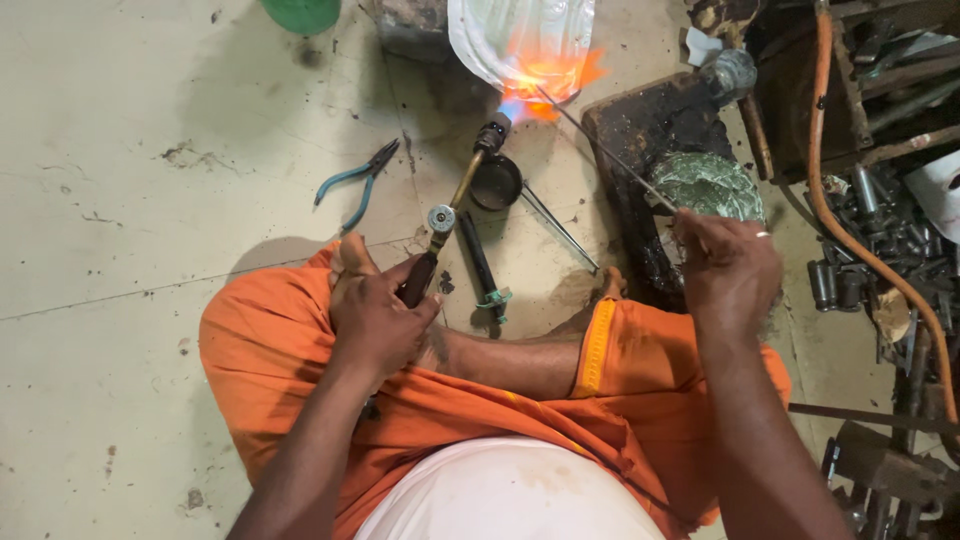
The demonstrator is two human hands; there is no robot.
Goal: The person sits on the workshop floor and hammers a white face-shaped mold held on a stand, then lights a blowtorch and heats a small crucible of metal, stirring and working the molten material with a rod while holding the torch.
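My left hand (375, 315) grips the dark handle of a gas torch (458, 190) that points away from me. An orange and blue flame (545, 85) burns at its tip, against a shiny silver metal piece (520, 35) at the top of the view. My right hand (728, 270) pinches a thin metal rod (600, 150) whose far end reaches into the flame. I sit cross-legged on the floor in orange cloth (270, 350).
Blue-handled pliers (355, 185) lie on the concrete floor to the left. A small dark round tin (496, 182) and a black tool (482, 265) sit by the torch. A dark block (640, 130), an orange hose (830, 200) and scrap metal parts (880, 240) crowd the right.
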